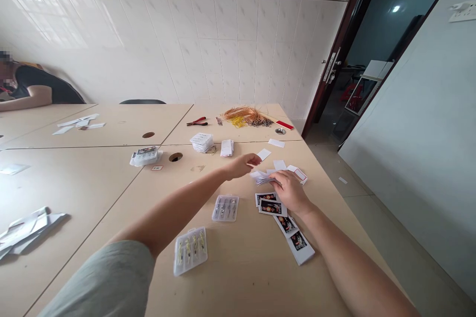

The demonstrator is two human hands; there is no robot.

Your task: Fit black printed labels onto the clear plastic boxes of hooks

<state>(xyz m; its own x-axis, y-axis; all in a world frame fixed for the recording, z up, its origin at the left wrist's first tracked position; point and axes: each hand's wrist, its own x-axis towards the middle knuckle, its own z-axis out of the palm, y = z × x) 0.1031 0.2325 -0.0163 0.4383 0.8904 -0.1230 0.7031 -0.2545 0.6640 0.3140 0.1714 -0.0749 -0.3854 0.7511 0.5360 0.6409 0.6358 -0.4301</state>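
My left hand (pixel 243 166) is closed at the edge of a small white card (pixel 264 154), its fingertips pressed together. Just to the right, my right hand (pixel 292 188) grips a fanned stack of white cards (pixel 261 177). More white cards (pixel 279 165) and a red-bordered card (pixel 298 173) lie beyond it. Below my right hand, several dark printed cards (pixel 273 207) overlap in a row. Two clear plastic boxes lie nearer me: one with silvery items (pixel 225 208), the other with yellowish items (pixel 190 251).
Stacked clear boxes (pixel 202 142), a white card pile (pixel 226 148), red-handled pliers (pixel 197 122) and copper-coloured wires (pixel 241 113) stand farther back. More boxes (pixel 145 156) and silver packets (pixel 29 230) lie left. A person (pixel 37 84) sits at the far left.
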